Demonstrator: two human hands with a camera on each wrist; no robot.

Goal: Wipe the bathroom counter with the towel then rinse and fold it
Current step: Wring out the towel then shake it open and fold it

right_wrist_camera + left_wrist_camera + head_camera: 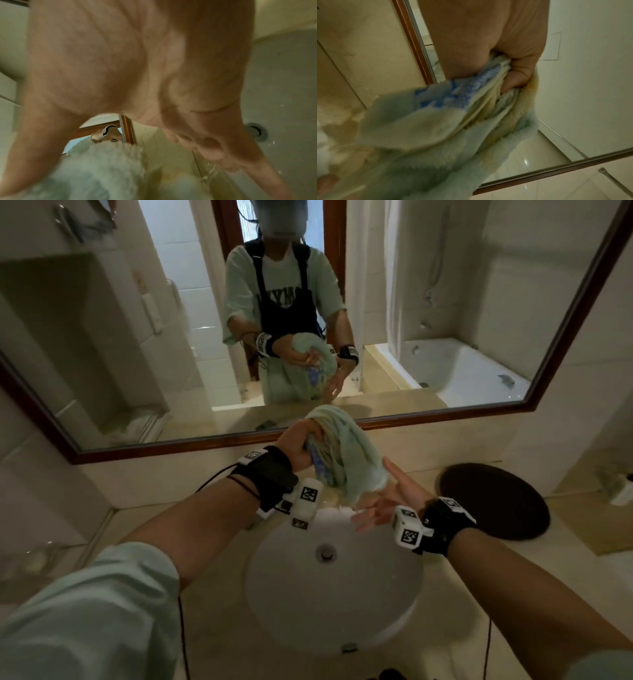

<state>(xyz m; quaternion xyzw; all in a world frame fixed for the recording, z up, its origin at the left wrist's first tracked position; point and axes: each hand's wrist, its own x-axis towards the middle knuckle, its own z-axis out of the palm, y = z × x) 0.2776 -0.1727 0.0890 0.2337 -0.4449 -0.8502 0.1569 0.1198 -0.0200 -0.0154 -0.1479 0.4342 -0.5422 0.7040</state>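
My left hand [301, 443] grips the bunched top of a pale green towel [349, 453] with blue and yellow patches, holding it up above the back of the white sink [383, 604]. In the left wrist view the fingers [517, 75] curl into the towel [436, 129] folds. The towel hangs down toward the basin. My right hand [387, 501] is spread open, palm up, just under and to the right of the towel's lower end; whether it touches the cloth is unclear. The right wrist view shows the open palm [137, 67] with the towel [96, 173] beyond the thumb.
A beige counter [479, 594] surrounds the sink, with the drain [326, 552] at the basin's middle. A dark round mat [496, 501] lies at the right back. A wood-framed mirror [428, 302] runs along the wall. Small items sit at the far right [620, 491].
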